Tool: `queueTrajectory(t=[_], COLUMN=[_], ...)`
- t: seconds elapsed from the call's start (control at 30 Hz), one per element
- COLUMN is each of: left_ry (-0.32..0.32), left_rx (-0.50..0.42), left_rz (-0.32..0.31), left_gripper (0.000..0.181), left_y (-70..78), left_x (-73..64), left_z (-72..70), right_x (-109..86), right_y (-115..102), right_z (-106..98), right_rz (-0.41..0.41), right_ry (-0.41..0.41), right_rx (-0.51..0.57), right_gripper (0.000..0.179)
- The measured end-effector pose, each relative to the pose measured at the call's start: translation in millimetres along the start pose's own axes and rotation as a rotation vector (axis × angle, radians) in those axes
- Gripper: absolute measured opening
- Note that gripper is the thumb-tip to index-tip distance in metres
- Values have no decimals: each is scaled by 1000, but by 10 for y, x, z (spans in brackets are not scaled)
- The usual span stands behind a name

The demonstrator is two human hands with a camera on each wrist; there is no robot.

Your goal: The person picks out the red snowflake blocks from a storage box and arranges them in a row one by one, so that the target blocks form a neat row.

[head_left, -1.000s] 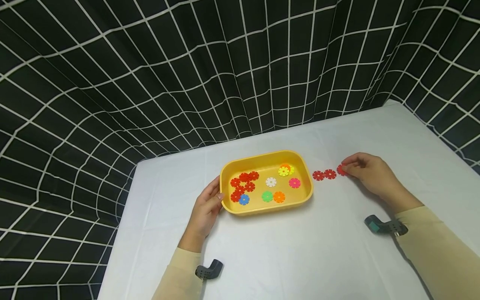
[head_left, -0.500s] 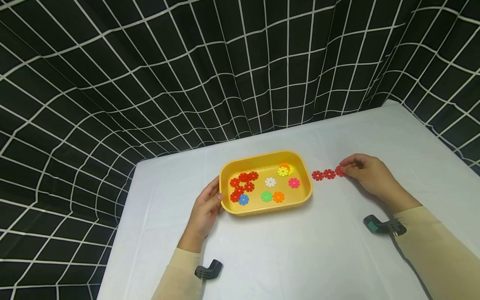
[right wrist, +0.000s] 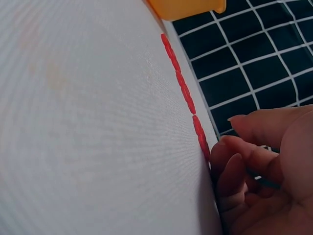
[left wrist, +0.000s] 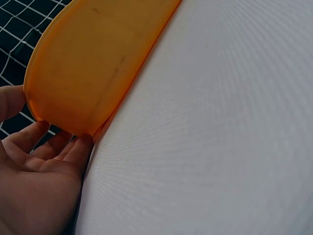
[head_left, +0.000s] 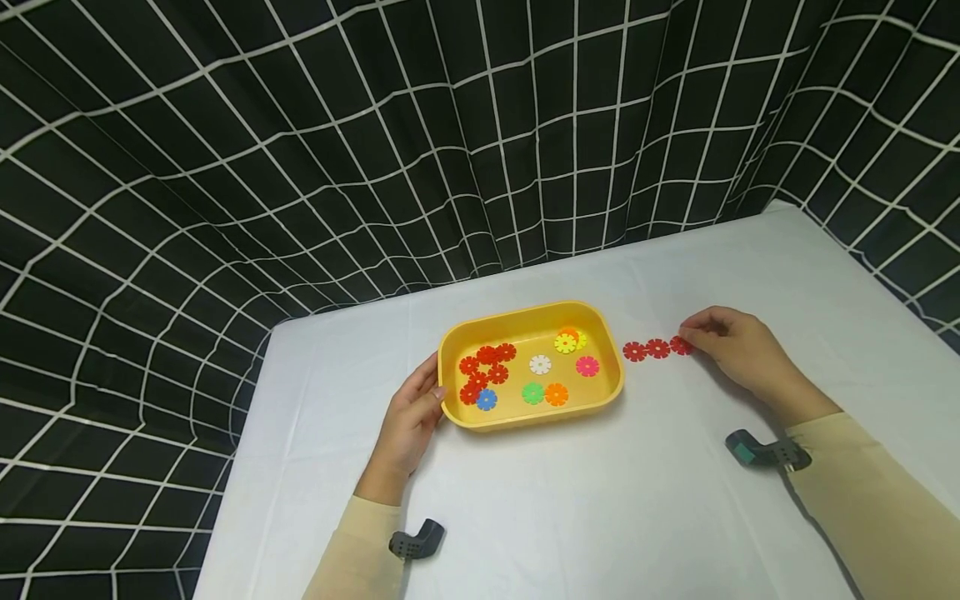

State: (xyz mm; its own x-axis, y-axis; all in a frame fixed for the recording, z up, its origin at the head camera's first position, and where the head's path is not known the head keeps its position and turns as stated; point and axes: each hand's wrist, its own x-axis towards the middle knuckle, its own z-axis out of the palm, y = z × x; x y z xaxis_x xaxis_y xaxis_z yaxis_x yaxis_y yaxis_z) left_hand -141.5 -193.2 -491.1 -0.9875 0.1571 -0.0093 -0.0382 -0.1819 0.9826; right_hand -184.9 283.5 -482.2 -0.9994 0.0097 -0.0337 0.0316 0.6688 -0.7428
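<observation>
My left hand holds the left end of a yellow plastic tray, thumb at the rim and fingers against the outer wall. In the left wrist view, its fingertips touch the tray's end wall. Right of the tray, a row of three red notched snowflake discs lies flat on the cloth. By the rightmost disc, my right hand has its loosely bent fingertips at the edge. The right wrist view shows this disc flat, with no clear pinch on it.
Inside the tray lie several red discs, a blue disc, a white one, and green, orange, pink and yellow ones. A white cloth covers the table. A black gridded curtain hangs behind it.
The rightmost red disc has come down flat in line with the other two, and more of it shows beyond my right fingertips. The left hand and tray keep their place.
</observation>
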Motion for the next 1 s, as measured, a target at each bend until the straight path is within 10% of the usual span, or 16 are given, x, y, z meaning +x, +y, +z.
queueTrajectory(t=[1.0], left_ry=[-13], left_rx=[7], left_rz=[-5], left_gripper=[58], left_y=[25], left_x=[-15], left_z=[4], right_x=[-49], right_y=[-50], right_z=[-45], right_rz=[20], right_ry=[0], right_rx=[196], right_gripper=[45])
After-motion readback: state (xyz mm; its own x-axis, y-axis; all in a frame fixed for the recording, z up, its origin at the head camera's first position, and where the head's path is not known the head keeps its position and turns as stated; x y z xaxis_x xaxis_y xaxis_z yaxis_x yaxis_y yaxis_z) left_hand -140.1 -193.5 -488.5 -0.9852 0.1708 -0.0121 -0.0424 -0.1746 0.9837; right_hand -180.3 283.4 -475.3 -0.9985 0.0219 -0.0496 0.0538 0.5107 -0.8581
